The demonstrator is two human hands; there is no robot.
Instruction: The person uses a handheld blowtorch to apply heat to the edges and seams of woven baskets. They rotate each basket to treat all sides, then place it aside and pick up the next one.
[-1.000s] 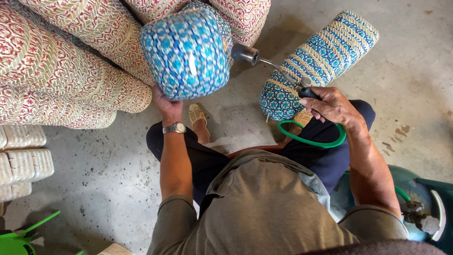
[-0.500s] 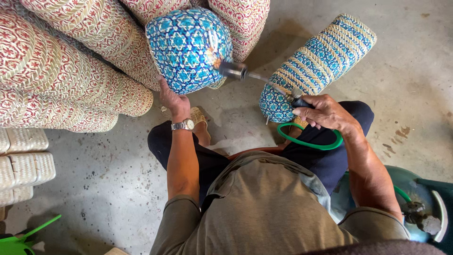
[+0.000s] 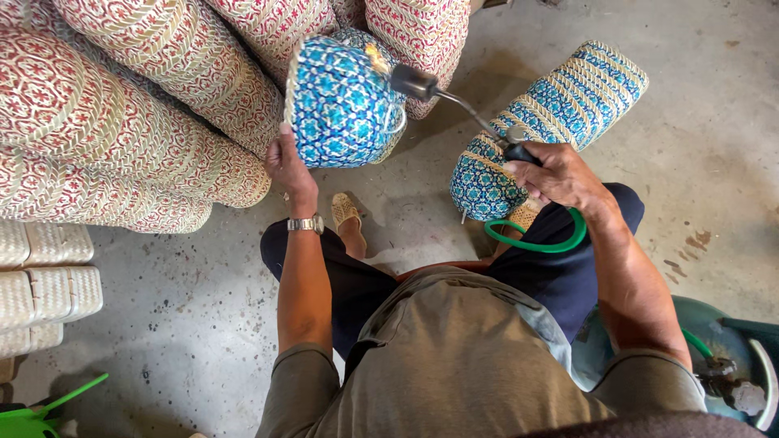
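Above the seated person's knees, in the head view, the left hand [image 3: 288, 166] reaches forward with the forearm straight and a wristwatch [image 3: 306, 224] on the wrist. Its grip is closed on the lower left edge of a blue woven basket [image 3: 341, 101], holding it up off the concrete floor [image 3: 714, 146]. The right hand [image 3: 556, 174] is to the right of that basket, elbow bent, fingers wrapped around the handle of a gas torch [image 3: 454, 101]. The torch's thin metal neck slants up and to the left, and its dark nozzle sits just beside the held basket's upper right edge, where a small flame [image 3: 376, 58] touches the weave.

Two blue woven baskets show: the held one and a second blue basket [image 3: 552, 122], lying on its side on the floor, right of the held one and just behind the right hand. One green hose [image 3: 540, 239] loops under the right hand and runs back toward one gas cylinder [image 3: 714, 365], far below and right of the held basket. Red-and-cream woven baskets [image 3: 122, 105] are stacked left of and behind the held basket; at least five are visible, though the exact count cannot be told. One sandalled foot [image 3: 346, 212] rests below the held basket.
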